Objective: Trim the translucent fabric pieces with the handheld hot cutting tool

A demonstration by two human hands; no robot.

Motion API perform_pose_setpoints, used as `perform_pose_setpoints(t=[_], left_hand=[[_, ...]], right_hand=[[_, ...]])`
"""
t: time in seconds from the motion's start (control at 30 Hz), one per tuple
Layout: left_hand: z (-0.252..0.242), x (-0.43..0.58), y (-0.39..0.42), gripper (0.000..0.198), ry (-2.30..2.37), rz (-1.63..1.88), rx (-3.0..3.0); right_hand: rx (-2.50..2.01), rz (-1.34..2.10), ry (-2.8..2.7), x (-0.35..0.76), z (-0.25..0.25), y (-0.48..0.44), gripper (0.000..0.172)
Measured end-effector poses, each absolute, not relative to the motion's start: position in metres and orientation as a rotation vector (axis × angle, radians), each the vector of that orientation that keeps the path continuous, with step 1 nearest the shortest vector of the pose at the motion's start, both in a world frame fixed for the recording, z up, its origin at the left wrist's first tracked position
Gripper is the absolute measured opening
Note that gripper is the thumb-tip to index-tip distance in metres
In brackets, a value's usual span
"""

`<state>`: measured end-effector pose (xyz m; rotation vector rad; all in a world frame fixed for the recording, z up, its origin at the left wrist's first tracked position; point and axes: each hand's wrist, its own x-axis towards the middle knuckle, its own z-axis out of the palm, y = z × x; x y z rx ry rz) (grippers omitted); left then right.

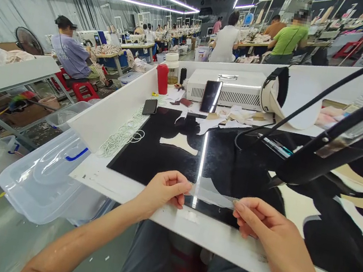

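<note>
A thin, see-through piece of white mesh fabric (211, 194) stretches between my two hands, above the near edge of the black glossy board (172, 167). My left hand (168, 187) pinches its left end between thumb and fingers. At the other end, my right hand (255, 216) has the fabric's corner between thumb and forefinger. Beyond the hands, a cream cut fabric piece (180, 142) lies flat on the board. Larger cream pieces (297, 208) lie to the right of my right hand.
A black lamp arm (338, 140) slants over the board's right side. Elastic loops (120, 137) pile at the left, near a black wallet-like object (150, 107). At the back stand a red cup (162, 79), a phone (211, 96) and a white metal box (234, 91). Co-workers sit farther off.
</note>
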<state>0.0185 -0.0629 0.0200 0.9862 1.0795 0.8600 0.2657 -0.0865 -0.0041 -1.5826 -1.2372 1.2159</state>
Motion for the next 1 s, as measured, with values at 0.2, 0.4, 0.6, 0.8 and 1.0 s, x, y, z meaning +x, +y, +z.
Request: perform_pose_setpoints(t=[0.2,0.4,0.6,0.8,1.0], left_hand=[[0.017,0.015,-0.062,0.042,1.093,0.837,0.984],[0.016,0.012,-0.063,0.041,1.11,0.806,0.981],[0.012,0.006,-0.063,0.037,1.092,0.783,1.005],[0.015,0.002,-0.06,0.029,1.087,0.838,1.058],[0.019,0.005,-0.059,0.027,1.117,0.886,1.088]], right_hand=[[-1.51,1.337,-1.215,0.264,0.0,-0.091,0.048],[-1.365,1.702,-0.999,0.266,0.005,-0.093,0.053],[-1.383,1.735,-0.989,0.268,0.002,-0.098,0.049],[-1.497,1.496,-1.178,0.273,-0.001,-0.095,0.039],[-1.556,1.189,-1.271,0.267,0.003,-0.096,0.033]])
